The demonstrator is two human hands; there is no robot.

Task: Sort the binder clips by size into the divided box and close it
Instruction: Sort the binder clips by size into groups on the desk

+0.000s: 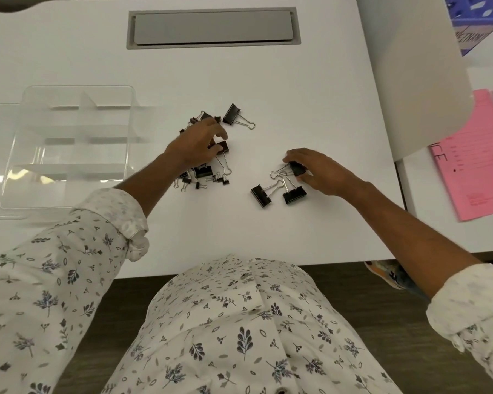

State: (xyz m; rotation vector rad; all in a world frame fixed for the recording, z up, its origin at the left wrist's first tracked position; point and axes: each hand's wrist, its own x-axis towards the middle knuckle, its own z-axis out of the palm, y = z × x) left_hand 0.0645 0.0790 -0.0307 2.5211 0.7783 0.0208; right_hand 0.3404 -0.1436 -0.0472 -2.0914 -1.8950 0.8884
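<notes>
A heap of black binder clips [202, 172] of mixed sizes lies mid-table. My left hand [195, 143] rests over the heap, thumb and fingers pinching a large black clip [221, 147]. Another large clip [232, 114] lies alone behind the heap. To the right, my right hand [316, 172] grips a large clip [296, 168] beside two more large clips [261, 196] [294, 194] on the table. The clear divided box [69, 143] stands open at the left, its compartments empty.
The white table [268, 81] has a grey cable hatch [212, 28] at the back. A white panel [419, 81] stands at the right. Pink papers [473, 155] and a purple box [473, 21] lie on the neighbouring desk.
</notes>
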